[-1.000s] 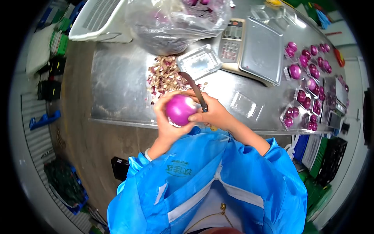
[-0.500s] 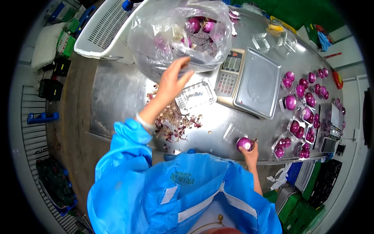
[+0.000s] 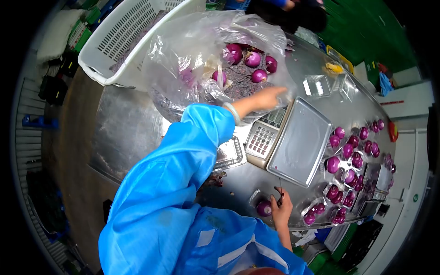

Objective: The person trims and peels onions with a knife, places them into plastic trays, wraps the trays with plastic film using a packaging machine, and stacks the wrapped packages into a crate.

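My left hand (image 3: 269, 98) reaches over the near right side of a clear plastic bag (image 3: 169, 59), its fingers closed at the bag's edge. Inside the bag are several peeled red onions (image 3: 252, 59) and some greyish-purple material. My right hand (image 3: 282, 208) is closed around small dark-handled scissors (image 3: 279, 196), the thin tip pointing away from me. Beside its fingers, a red onion (image 3: 264, 208) sits at a clear plastic tray (image 3: 255, 196) near the table edge. Another clear tray (image 3: 231, 153) lies partly under my left sleeve.
A weighing scale (image 3: 300, 142) stands mid-table. Several packed trays of onions (image 3: 333, 165) fill the right side. Two clear trays (image 3: 317, 86) lie behind the scale. A white basket (image 3: 103, 78) is at the back left. Onion skins (image 3: 213, 179) lie near my sleeve. Another person's hand (image 3: 288, 5) shows at the top.
My left hand has moved right across the bag to its edge, and more onions show inside. The onion near my right hand has been set down; that hand keeps the scissors. The view has shifted.
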`<state>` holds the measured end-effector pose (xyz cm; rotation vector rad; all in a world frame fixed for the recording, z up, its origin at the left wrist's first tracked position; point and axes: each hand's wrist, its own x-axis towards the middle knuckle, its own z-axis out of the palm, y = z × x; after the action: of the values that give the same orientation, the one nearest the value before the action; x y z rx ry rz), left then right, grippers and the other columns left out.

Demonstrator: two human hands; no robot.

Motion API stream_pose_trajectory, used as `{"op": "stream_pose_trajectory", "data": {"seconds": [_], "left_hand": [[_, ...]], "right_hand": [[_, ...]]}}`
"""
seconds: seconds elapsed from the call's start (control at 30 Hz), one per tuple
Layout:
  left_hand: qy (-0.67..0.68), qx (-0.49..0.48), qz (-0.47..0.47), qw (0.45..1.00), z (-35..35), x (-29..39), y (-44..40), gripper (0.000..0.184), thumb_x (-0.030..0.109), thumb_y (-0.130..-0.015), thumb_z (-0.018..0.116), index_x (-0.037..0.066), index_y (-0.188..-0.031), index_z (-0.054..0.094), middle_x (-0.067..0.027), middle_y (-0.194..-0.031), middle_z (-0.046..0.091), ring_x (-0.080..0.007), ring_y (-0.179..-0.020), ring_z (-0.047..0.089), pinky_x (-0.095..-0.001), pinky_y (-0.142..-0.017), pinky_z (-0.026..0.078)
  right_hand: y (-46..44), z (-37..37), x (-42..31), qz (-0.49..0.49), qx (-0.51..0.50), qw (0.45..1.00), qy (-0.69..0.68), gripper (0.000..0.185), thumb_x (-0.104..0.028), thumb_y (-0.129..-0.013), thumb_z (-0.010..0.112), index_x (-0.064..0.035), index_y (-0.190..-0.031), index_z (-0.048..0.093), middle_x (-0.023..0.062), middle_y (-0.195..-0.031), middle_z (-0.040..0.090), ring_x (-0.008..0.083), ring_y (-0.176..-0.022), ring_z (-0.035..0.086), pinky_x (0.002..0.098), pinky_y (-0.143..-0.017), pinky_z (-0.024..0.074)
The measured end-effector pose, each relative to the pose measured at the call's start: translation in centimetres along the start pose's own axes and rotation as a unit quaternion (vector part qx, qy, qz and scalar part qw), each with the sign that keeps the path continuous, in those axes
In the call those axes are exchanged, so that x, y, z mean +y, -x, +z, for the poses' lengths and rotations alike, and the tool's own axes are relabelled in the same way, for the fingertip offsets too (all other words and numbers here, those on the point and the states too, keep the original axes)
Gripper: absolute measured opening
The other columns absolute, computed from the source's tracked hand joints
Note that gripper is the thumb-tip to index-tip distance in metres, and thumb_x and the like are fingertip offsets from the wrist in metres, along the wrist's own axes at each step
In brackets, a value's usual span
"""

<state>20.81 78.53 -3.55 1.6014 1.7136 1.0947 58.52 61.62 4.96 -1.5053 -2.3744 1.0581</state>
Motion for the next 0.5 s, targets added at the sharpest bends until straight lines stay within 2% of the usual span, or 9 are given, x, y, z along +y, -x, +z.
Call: {"op": "stream_pose_trajectory", "data": {"seconds": [0.07, 0.13, 0.17, 0.2, 0.23, 0.27, 0.33, 0.4, 0.5], "left_hand": [[0.036, -0.030, 0.027, 0.999, -0.3, 0.9, -0.2, 0.050, 0.008, -0.081, 0.057, 0.006, -0.131, 0.060, -0.0203, -0.127, 0.064, -0.0335, -0.119, 0.060, -0.0395, -0.104, 0.045], [0.136, 0.002, -0.066, 0.988, -2.5, 1.0, -0.8, 0.038, 0.008, -0.083, 0.055, 0.001, -0.118, 0.068, -0.0193, -0.113, 0.071, -0.0279, -0.101, 0.069, -0.0364, -0.093, 0.053], [0.176, 0.107, -0.011, 0.979, -3.1, -0.5, -1.3, 0.029, 0.005, -0.085, 0.051, -0.004, -0.105, 0.071, -0.0177, -0.094, 0.074, -0.0221, -0.082, 0.072, -0.0326, -0.078, 0.057], [0.354, 0.197, -0.092, 0.910, -3.8, -1.9, -1.8, 0.027, 0.002, -0.087, 0.047, -0.007, -0.100, 0.070, -0.0167, -0.087, 0.072, -0.0201, -0.077, 0.071, -0.0303, -0.071, 0.058], [0.333, 0.247, -0.099, 0.904, -5.3, -2.5, -1.7, 0.027, 0.000, -0.089, 0.046, -0.007, -0.097, 0.070, -0.0143, -0.082, 0.071, -0.0199, -0.075, 0.070, -0.0294, -0.068, 0.058], [0.178, 0.279, -0.130, 0.935, -5.9, -4.7, -2.7, 0.027, -0.001, -0.087, 0.047, -0.006, -0.098, 0.071, -0.0145, -0.084, 0.072, -0.0186, -0.075, 0.070, -0.0304, -0.070, 0.057], [-0.125, 0.181, -0.078, 0.972, -9.1, -5.2, -2.9, 0.027, 0.003, -0.081, 0.056, 0.002, -0.102, 0.072, -0.0193, -0.096, 0.072, -0.0323, -0.090, 0.071, -0.0400, -0.084, 0.054], [-0.261, 0.096, -0.052, 0.959, -12.1, -6.2, -4.0, 0.033, 0.004, -0.081, 0.055, 0.005, -0.110, 0.071, -0.0186, -0.105, 0.071, -0.0363, -0.099, 0.068, -0.0427, -0.089, 0.053], [-0.315, -0.013, -0.183, 0.931, -17.1, -8.4, -7.3, 0.038, 0.005, -0.081, 0.053, 0.008, -0.115, 0.069, -0.0180, -0.115, 0.069, -0.0359, -0.109, 0.064, -0.0429, -0.094, 0.050]], "right_hand": [[-0.8, 0.3, -1.2, 0.049, -0.032, 0.998, -0.021, 0.032, -0.003, -0.082, 0.073, -0.0052, -0.113, 0.065, 0.0138, -0.099, 0.069, 0.0303, -0.080, 0.068, 0.0349, -0.071, 0.0534], [-0.9, 1.4, -0.7, -0.001, -0.034, 0.999, -0.023, 0.029, -0.004, -0.083, 0.072, -0.0055, -0.111, 0.066, 0.0129, -0.097, 0.069, 0.0267, -0.074, 0.068, 0.0324, -0.068, 0.0531], [-0.9, 2.0, -0.4, -0.027, -0.035, 0.999, -0.027, 0.029, -0.004, -0.083, 0.072, -0.0055, -0.111, 0.066, 0.0130, -0.097, 0.069, 0.0265, -0.073, 0.068, 0.0325, -0.067, 0.0530], [-0.8, 2.5, -0.2, -0.052, -0.034, 0.998, -0.032, 0.028, -0.004, -0.083, 0.072, -0.0055, -0.111, 0.066, 0.0132, -0.098, 0.069, 0.0262, -0.073, 0.068, 0.0325, -0.067, 0.0528], [-0.7, 2.8, -0.1, -0.063, -0.043, 0.996, -0.053, 0.027, -0.005, -0.084, 0.071, -0.0054, -0.111, 0.066, 0.0135, -0.097, 0.069, 0.0274, -0.074, 0.068, 0.0339, -0.067, 0.0536], [-0.8, 2.9, 0.0, -0.077, -0.043, 0.995, -0.046, 0.027, -0.005, -0.084, 0.071, -0.0055, -0.111, 0.066, 0.0135, -0.096, 0.069, 0.0276, -0.074, 0.068, 0.0344, -0.067, 0.0539], [-0.8, 3.3, 0.1, -0.106, -0.046, 0.993, -0.034, 0.027, -0.005, -0.084, 0.071, -0.0055, -0.111, 0.066, 0.0134, -0.094, 0.068, 0.0280, -0.075, 0.068, 0.0354, -0.067, 0.0544], [-0.9, 3.2, 0.4, -0.100, -0.044, 0.993, -0.042, 0.026, -0.005, -0.084, 0.071, -0.0054, -0.110, 0.066, 0.0131, -0.092, 0.068, 0.0279, -0.075, 0.068, 0.0362, -0.067, 0.0546], [-1.0, 3.0, 0.9, -0.073, -0.038, 0.996, -0.041, 0.024, -0.006, -0.085, 0.070, -0.0054, -0.109, 0.067, 0.0128, -0.090, 0.068, 0.0279, -0.074, 0.067, 0.0366, -0.067, 0.0546]]}}
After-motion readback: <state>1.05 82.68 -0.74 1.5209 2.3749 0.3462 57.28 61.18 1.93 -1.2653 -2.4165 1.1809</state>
